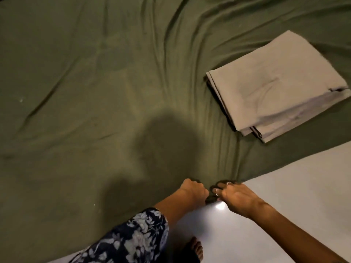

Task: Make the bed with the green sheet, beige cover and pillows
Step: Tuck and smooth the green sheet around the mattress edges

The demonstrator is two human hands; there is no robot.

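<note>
Spreading the green sheet (98,76) across the bed, I have my left hand (192,189) and right hand (234,195) clenched on its bunched lower-centre edge; next, pull it taut, leaving the folded beige cover (273,88) upper right.

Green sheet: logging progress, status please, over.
Left hand and right hand both grip the green sheet edge. Sheet still wrinkled. Folded beige cover lies on it, unopened.

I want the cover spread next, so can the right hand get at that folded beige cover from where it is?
Probably yes. The folded beige cover lies bare on the green sheet, nothing between. But the right hand grips the sheet's edge and must let go first.
</note>
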